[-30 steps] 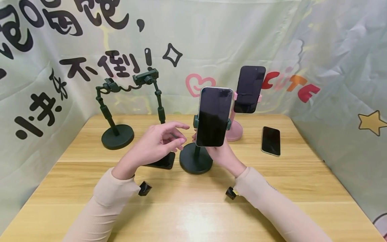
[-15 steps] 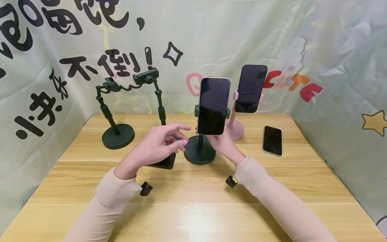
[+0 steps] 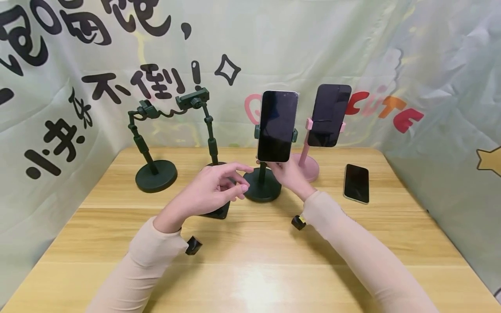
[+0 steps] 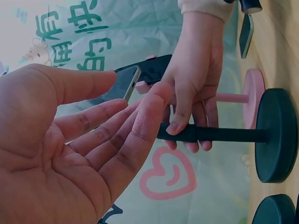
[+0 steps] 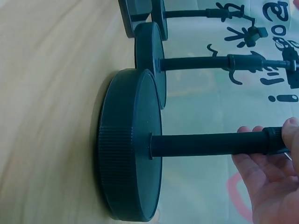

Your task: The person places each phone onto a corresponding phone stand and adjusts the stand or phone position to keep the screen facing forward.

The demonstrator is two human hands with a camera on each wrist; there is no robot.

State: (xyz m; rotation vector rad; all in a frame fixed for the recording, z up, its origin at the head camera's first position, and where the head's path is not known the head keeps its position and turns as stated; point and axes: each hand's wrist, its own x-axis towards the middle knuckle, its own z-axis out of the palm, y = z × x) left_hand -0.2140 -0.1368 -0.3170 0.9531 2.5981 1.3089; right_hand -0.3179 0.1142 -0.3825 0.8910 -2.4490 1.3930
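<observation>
My right hand point(image 3: 291, 176) grips the upright pole of a dark green phone stand point(image 3: 263, 191), thumb and fingers around it in the left wrist view. A black-screened phone point(image 3: 277, 126) sits upright in that stand's clamp, hiding part of the pole and fingers. In the right wrist view the pole point(image 5: 201, 145) rises from a thick round base point(image 5: 124, 149) at the table surface. My left hand point(image 3: 213, 189) hovers left of the stand with loosely bent fingers, holding nothing. Beneath it lies another dark phone point(image 3: 221, 213), partly hidden by the hand.
Two dark green stands with bare clamps, one far left point(image 3: 155, 176) and one behind my left hand point(image 3: 212, 148), stand on the wooden table point(image 3: 250, 261). A pink stand point(image 3: 309, 167) holds a phone point(image 3: 329, 115) at right. Another phone point(image 3: 356, 183) lies flat farther right.
My right hand has moved the dark green stand with its phone away from me and slightly right, towards the back. The left hand stays loosely bent in nearly the same place.
</observation>
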